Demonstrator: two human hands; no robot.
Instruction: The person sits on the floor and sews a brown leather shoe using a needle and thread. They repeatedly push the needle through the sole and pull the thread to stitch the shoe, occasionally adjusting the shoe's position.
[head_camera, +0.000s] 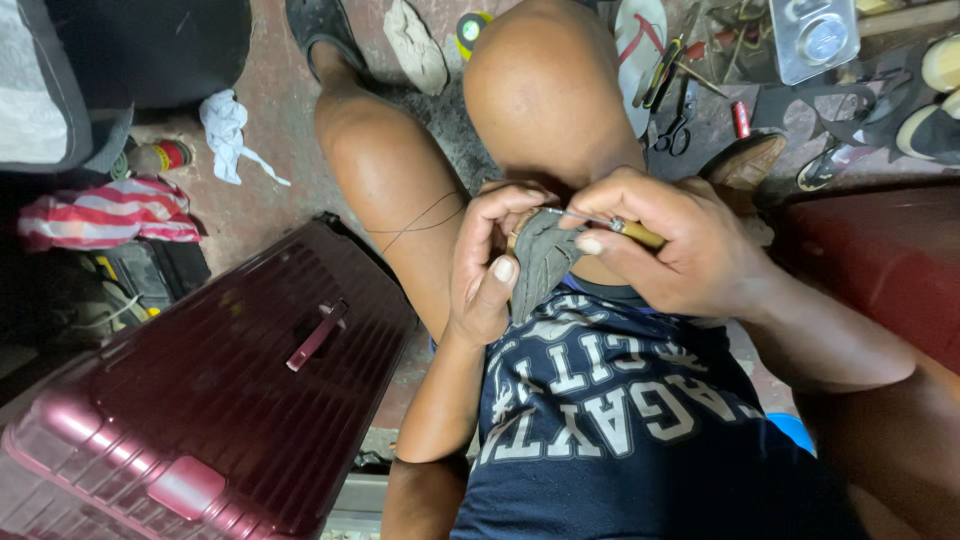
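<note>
Reddish concrete floor fills the frame, with a maroon suitcase (215, 400) at lower left and scissors (676, 130) among tools at upper right. At centre, over the knee, the left hand (490, 265) pinches a grey strap (542, 262) between thumb and fingers. Touching it, the right hand (680, 240) grips a yellow-handled awl (625, 229), its tip on the strap's top, with dark thread (420, 222) trailing left across the thigh.

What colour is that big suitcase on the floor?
The suitcase is dark red, with ribbed sides; the head view shows it.
</note>
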